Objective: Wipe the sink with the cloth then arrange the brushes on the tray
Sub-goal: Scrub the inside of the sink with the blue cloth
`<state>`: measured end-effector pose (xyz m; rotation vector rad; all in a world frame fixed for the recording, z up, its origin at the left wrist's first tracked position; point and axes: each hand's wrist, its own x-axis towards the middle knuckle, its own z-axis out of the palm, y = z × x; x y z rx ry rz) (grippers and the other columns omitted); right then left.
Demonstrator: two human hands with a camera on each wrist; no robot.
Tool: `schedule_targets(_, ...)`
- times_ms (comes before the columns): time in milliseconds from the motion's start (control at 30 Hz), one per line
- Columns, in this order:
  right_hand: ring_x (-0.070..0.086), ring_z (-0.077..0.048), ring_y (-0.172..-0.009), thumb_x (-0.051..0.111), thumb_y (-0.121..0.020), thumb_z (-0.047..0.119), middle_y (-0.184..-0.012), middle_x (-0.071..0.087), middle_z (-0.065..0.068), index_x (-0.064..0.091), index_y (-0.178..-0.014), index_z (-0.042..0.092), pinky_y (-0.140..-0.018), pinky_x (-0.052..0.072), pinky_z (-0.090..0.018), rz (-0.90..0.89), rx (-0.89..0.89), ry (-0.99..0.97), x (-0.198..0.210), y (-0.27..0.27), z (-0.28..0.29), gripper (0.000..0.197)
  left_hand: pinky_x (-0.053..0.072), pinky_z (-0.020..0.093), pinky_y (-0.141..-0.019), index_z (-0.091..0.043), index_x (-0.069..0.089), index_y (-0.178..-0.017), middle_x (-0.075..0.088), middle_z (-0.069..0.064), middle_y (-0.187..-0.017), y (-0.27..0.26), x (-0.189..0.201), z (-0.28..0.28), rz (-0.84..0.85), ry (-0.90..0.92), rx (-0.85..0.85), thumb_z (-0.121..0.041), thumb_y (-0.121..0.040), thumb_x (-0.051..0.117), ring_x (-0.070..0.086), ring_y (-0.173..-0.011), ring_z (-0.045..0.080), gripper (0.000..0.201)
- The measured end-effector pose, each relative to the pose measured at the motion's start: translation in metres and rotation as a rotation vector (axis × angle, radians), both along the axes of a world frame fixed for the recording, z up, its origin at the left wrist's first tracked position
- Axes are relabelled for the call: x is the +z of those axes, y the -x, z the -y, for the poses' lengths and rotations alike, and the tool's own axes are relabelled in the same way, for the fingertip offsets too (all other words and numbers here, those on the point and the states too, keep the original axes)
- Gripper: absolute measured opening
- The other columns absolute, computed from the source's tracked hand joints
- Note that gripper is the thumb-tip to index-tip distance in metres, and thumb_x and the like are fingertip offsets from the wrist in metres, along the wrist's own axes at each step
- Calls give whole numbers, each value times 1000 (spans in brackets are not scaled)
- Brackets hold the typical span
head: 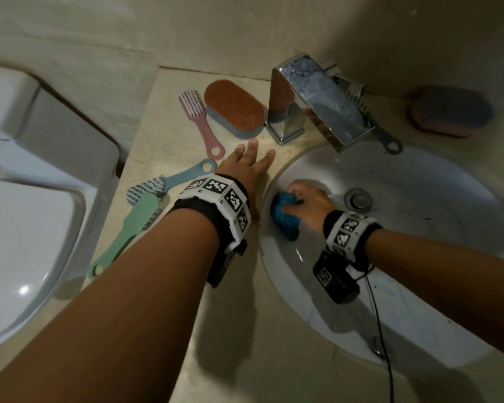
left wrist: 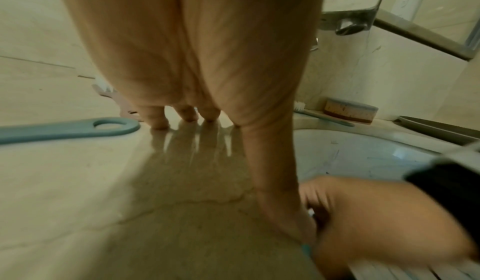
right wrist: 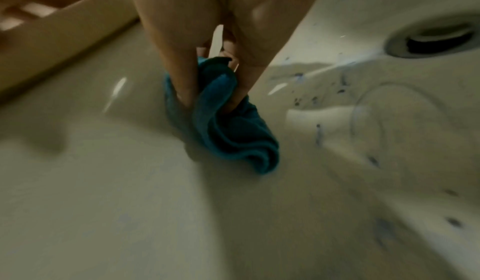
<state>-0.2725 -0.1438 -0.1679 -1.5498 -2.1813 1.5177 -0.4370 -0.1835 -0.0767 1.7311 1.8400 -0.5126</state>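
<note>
Right hand (head: 309, 205) – frame centre – grips the bunched blue cloth (head: 284, 214) against the sink (head: 419, 181) wall; left hand (head: 246, 173) rests spread, fingers straight, on the counter (head: 163, 135).

Home bathroom, white sink (head: 448, 181) in marble counter (head: 146, 146), chrome tap (head: 317, 103), toilet (head: 26, 228) alongside

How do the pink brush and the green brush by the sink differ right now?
The pink brush lies bristles up near the wall; the green brush lies back up, nearer the counter's front edge. Pink lies clear; green rests against the blue brush, partly under the left forearm. Both have hanging holes.
</note>
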Motion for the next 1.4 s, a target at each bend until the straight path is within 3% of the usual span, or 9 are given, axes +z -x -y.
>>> schedule_targets(100,53,-17,-80,69,-75,8,-84,58,0,52,-67,28,-74,40,-27,107,367,51,11,-12,33,27,4,43,-119,-26,-15,-148,-21,11,-156,0,2,0,-5,5,-4,-38,-61,84,-12,-145,33,133)
schedule_targets(200,49,-14,-81,68,-75,9,-86,55,2,59,-78,21,-75,38,-24,176,553,20,18,-12,40,15,4,43,-120,-26,-15,-148,-21,11,-156,-1,3,0,-4,6,2,-39,-60,85,-12,-145,33,133)
schedule_targets(400,50,-14,-79,70,-75,5,-81,50,4,53,-77,23,-58,37,-17,38,-156,-29,1,10,-1,26,6,45,-120,-26,-15,-148,-20,12,-156,-1,1,0,-4,5,-3,-38,-61,85,-11,-145,34,133)
schedule_targets(667,48,-13,-77,67,-74,4,-84,53,1,54,-77,22,-70,38,-23,180,536,75,28,-22,53,22,6,44,-120,-26,-15,-148,-19,11,-156,-4,4,0,-21,-2,6,-39,-59,85,-11,-145,33,134)
schedule_targets(933,51,-16,-78,69,-81,18,-78,54,3,49,-79,23,-65,38,-24,66,72,-82,-3,-2,14,20,7,44,-120,-26,-15,-148,-18,12,-156,-3,3,0,-26,0,8,-39,-60,85,-10,-145,34,133)
schedule_targets(1033,57,-18,-92,67,-84,28,-96,59,1,58,-95,20,-82,47,-29,56,128,-22,3,-9,21,16,6,45,-120,-25,-15,-148,-18,12,-156,-3,3,0,-19,5,3,-38,-60,85,-10,-145,34,134)
schedule_targets(1167,47,-13,-121,61,-88,35,-131,53,2,60,-124,20,-107,32,-24,57,458,84,12,-31,43,39,6,44,-120,-25,-15,-148,-18,12,-156,-4,5,0,-27,4,5,-38,-60,85,-10,-145,33,134)
schedule_targets(1300,40,-18,-127,69,-83,16,-137,47,-4,61,-124,16,-103,23,-10,124,562,-22,3,-35,47,42,6,44,-120,-25,-15,-148,-19,11,-156,-6,6,0,-28,8,16,-38,-60,85,-10,-145,32,134)
schedule_targets(1400,49,-17,-117,68,-82,7,-127,57,-8,67,-115,8,-92,25,3,33,403,-71,1,-26,32,33,7,45,-120,-26,-15,-148,-19,11,-156,-5,6,1,-30,2,15,-38,-60,85,-10,-145,33,134)
